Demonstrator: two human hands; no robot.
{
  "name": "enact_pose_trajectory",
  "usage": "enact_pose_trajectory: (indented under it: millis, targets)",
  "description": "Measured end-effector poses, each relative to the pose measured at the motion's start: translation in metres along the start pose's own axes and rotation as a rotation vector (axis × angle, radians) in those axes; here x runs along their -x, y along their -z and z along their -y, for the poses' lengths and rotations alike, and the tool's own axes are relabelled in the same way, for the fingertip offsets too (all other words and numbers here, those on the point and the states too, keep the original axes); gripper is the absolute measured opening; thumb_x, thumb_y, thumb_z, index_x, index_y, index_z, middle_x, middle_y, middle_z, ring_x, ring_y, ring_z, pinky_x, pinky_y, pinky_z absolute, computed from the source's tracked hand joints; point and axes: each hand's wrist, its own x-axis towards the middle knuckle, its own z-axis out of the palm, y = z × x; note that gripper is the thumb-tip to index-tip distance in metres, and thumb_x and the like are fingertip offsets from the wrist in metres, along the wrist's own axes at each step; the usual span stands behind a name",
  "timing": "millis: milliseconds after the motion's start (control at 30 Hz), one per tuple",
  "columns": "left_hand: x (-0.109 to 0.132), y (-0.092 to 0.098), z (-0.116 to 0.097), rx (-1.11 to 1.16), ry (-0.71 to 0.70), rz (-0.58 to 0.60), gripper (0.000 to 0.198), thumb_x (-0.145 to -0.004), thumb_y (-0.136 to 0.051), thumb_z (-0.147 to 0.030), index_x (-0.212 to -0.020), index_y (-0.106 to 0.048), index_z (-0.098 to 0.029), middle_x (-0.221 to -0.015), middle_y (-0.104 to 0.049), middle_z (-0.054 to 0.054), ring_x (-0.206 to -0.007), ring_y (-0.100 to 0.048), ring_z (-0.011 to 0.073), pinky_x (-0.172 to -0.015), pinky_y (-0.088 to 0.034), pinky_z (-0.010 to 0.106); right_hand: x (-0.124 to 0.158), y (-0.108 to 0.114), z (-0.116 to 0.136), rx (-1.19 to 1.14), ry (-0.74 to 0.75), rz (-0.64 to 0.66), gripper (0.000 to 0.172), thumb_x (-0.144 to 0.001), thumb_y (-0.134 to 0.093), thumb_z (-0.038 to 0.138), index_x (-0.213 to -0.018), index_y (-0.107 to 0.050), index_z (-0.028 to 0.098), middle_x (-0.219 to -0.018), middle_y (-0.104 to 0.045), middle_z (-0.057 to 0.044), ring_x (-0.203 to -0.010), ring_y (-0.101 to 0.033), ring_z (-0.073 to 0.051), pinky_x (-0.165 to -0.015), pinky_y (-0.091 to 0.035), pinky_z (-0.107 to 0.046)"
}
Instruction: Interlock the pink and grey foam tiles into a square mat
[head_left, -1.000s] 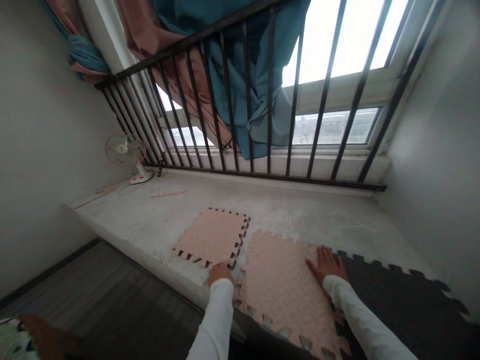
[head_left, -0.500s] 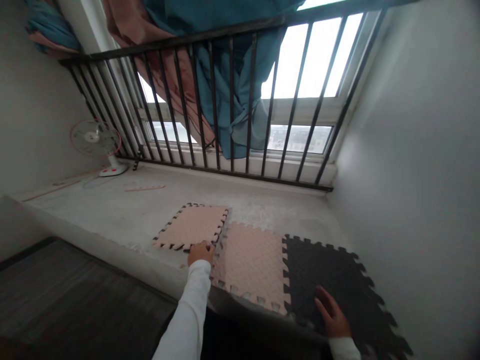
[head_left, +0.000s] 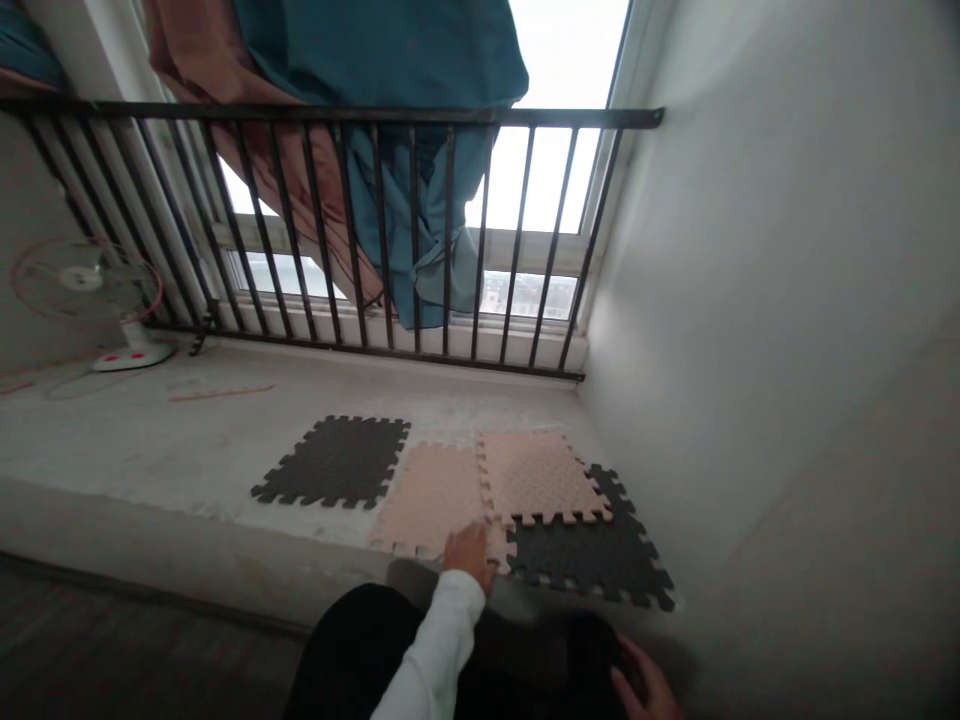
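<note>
We counted four foam tiles on the concrete ledge [head_left: 150,440]: two black and two pink. The first black tile [head_left: 334,460] lay to the left, just beside the near pink tile [head_left: 427,497]. The far pink tile [head_left: 536,475] met that tile's right side along a toothed seam, and its lower edge met the second black tile [head_left: 592,555], which lay nearest the wall [head_left: 750,300]. We could not tell how tightly the teeth were locked.

Our left hand [head_left: 466,555], in a white sleeve [head_left: 442,640], lay palm down on the lower right corner of the near pink tile, fingers close together and pinching nothing. Our right hand [head_left: 645,685] sat at the bottom edge of the view, off the tiles, fingers spread, next to dark cloth [head_left: 592,650]. We could not tell whether it touched the cloth.

Beyond the tiles stood one black railing [head_left: 360,112], with one fan [head_left: 86,280] near its left end and one thin strip [head_left: 221,392] on the ledge. Two curtains, one teal [head_left: 375,50] and one brown [head_left: 202,60], hung behind the bars.
</note>
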Motion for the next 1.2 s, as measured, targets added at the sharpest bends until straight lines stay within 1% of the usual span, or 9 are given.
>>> enact_pose_trajectory:
  millis: [67,133,233,333,433,567,767,967,1200]
  targets:
    - [-0.010,0.003,0.028,-0.064,0.229,0.011,0.067,-0.071,-0.045,-0.035,-0.131,-0.025,-0.012,-0.139,-0.019,0.010,-0.127,-0.016,0.0238,-0.103,-0.014,0.042,-0.017,-0.010,0.036,0.208,0.114,0.015,0.054,-0.065,-0.032,0.047,-0.105,-0.054,0.018,-0.113,-0.054,-0.011,-0.109,-0.046,-0.023,-0.097,-0.034,-0.035]
    - [-0.017,0.000,0.046,-0.079,0.321,0.027,0.069,-0.073,-0.043,-0.041,-0.131,-0.022,-0.011,-0.140,-0.013,0.011,-0.128,-0.011,0.0232,-0.103,-0.012,0.043,-0.038,-0.020,0.077,0.448,0.129,0.113,0.055,-0.066,-0.038,0.040,-0.113,-0.050,0.015,-0.122,-0.046,-0.012,-0.114,-0.040,-0.024,-0.098,-0.030,-0.036]
    - [-0.021,-0.013,0.055,-0.087,0.290,0.036,0.061,-0.078,-0.034,-0.042,-0.131,-0.023,-0.014,-0.140,-0.014,0.008,-0.128,-0.012,0.0198,-0.103,-0.011,0.042,-0.070,-0.039,0.129,0.723,0.048,0.198,0.065,-0.068,-0.044,0.045,-0.126,-0.036,0.019,-0.134,-0.031,-0.013,-0.122,-0.027,-0.030,-0.098,-0.024,-0.043]
    - [-0.023,-0.025,0.057,-0.107,0.263,-0.013,0.056,-0.080,-0.028,-0.044,-0.130,-0.026,-0.018,-0.140,-0.016,0.006,-0.128,-0.014,0.0202,-0.102,-0.013,0.044,-0.096,-0.060,0.156,0.821,-0.031,0.263,0.075,-0.067,-0.042,0.061,-0.131,-0.024,0.026,-0.139,-0.019,-0.014,-0.125,-0.015,-0.034,-0.096,-0.016,-0.052]
    - [-0.033,-0.025,0.060,-0.126,0.287,-0.032,0.056,-0.080,-0.027,-0.046,-0.130,-0.027,-0.021,-0.140,-0.017,0.007,-0.128,-0.014,0.0222,-0.101,-0.014,0.047,-0.114,-0.081,0.160,0.827,-0.073,0.284,0.081,-0.061,-0.036,0.073,-0.131,-0.019,0.034,-0.141,-0.012,-0.013,-0.125,-0.009,-0.037,-0.093,-0.008,-0.059]
    - [-0.058,-0.018,0.068,-0.157,0.349,0.003,0.055,-0.078,-0.030,-0.050,-0.129,-0.026,-0.028,-0.140,-0.017,0.005,-0.127,-0.015,0.0242,-0.098,-0.016,0.051,-0.137,-0.099,0.152,0.849,-0.062,0.216,0.086,-0.057,-0.032,0.078,-0.130,-0.023,0.033,-0.138,-0.018,-0.017,-0.124,-0.010,-0.040,-0.093,0.001,-0.059]
    - [-0.087,-0.025,0.083,-0.232,0.407,-0.137,0.047,-0.081,-0.027,-0.041,-0.127,-0.026,-0.036,-0.138,-0.025,0.000,-0.126,-0.020,0.0212,-0.096,-0.017,0.053,-0.192,-0.104,0.136,0.841,-0.106,0.168,0.086,-0.058,-0.025,0.079,-0.130,-0.023,0.033,-0.138,-0.018,-0.017,-0.124,-0.008,-0.041,-0.092,0.009,-0.058]
    - [-0.091,-0.034,0.089,-0.228,0.387,-0.144,0.051,-0.078,-0.029,-0.045,-0.128,-0.023,-0.036,-0.139,-0.023,0.001,-0.126,-0.020,0.0227,-0.095,-0.015,0.056,-0.243,-0.098,0.128,0.864,-0.110,0.170,0.076,-0.064,-0.024,0.075,-0.130,-0.020,0.037,-0.140,-0.013,-0.012,-0.125,-0.004,-0.038,-0.092,0.008,-0.057]
    - [-0.088,-0.027,0.084,-0.246,0.419,-0.121,0.051,-0.077,-0.030,-0.045,-0.128,-0.025,-0.036,-0.139,-0.022,0.000,-0.127,-0.014,0.0235,-0.096,-0.014,0.055,-0.291,-0.106,0.125,0.896,-0.123,0.122,0.075,-0.064,-0.019,0.075,-0.130,-0.019,0.037,-0.140,-0.014,-0.012,-0.125,-0.004,-0.038,-0.092,0.009,-0.055]
